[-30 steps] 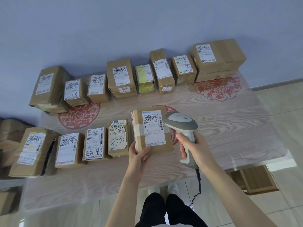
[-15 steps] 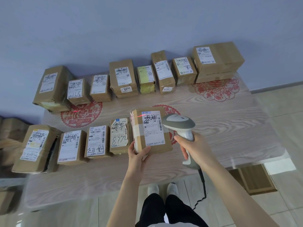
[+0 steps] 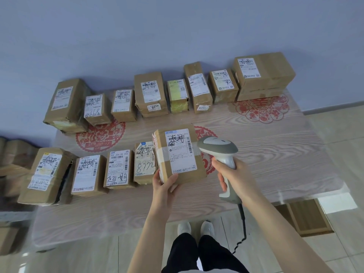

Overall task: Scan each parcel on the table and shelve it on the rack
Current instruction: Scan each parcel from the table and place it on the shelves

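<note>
Wood-grain bench (image 3: 275, 146) by a blue wall. Left hand (image 3: 163, 184) grips the taped cardboard parcel (image 3: 181, 152) at its near bottom corner, raised over the bench. Right hand (image 3: 238, 174) grips the scanner (image 3: 216, 147) beside the label. Parcel likely light and stiff, tape slick: hold by edges.

A table (image 3: 275, 154) with a pale wood-grain top, quite glossy, stands with its far edge against a plain blue-grey wall (image 3: 177, 32), and round red paper-cut patterns (image 3: 262, 109) lie flat on the top. To the right of the table and in front of it the floor (image 3: 342, 138) is of large beige tiles with thin joints, and a grey skirting strip (image 3: 334, 107) runs along the wall's foot. Under the table's right end sits a low wooden frame (image 3: 307, 219), and just beside it a bright patch of light (image 3: 336, 203) falls on the tiles.
</note>
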